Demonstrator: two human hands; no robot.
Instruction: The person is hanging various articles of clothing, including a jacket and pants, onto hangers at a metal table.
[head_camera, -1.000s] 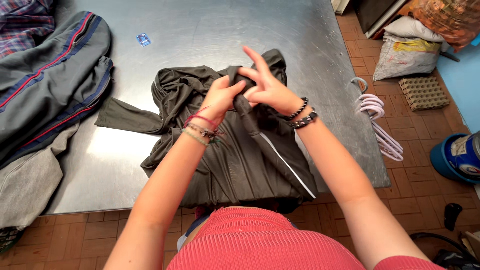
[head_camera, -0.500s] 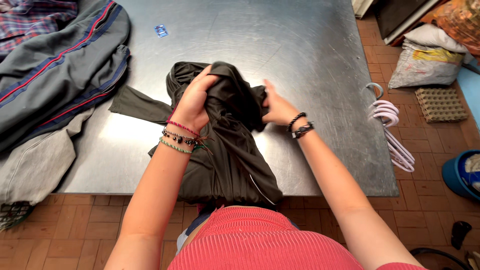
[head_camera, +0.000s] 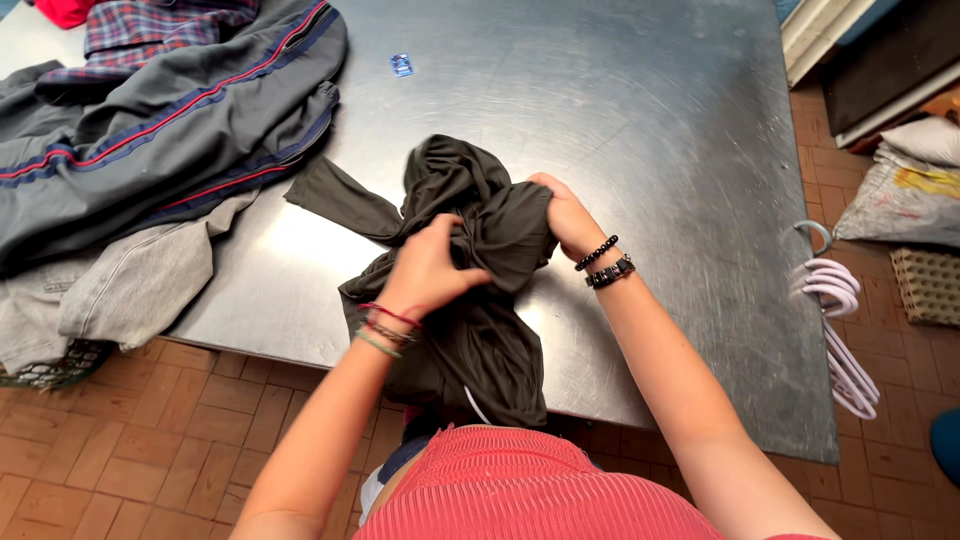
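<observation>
A dark olive garment (head_camera: 470, 200) lies bunched on the steel table (head_camera: 620, 110), its lower part hanging over the near edge toward my red top. My left hand (head_camera: 430, 265) grips the bunched cloth from the near side, thread bracelets on the wrist. My right hand (head_camera: 565, 215) holds the same bundle from the right, fingers buried in the fabric, dark bead bracelets on the wrist. One sleeve (head_camera: 340, 200) of the garment trails out to the left on the table.
A grey jacket with red and blue stripes (head_camera: 160, 130) and a light grey garment (head_camera: 130, 280) lie at the table's left, plaid cloth (head_camera: 160, 25) behind them. A small blue item (head_camera: 401, 64) sits far back. Pale hangers (head_camera: 835, 320) hang off the right edge. Sacks (head_camera: 900, 200) stand on the brick floor.
The garment has been gathered from a flatter spread into a tight bundle. Both hands shifted around it, the left coming to the near side, the right to its right side.
</observation>
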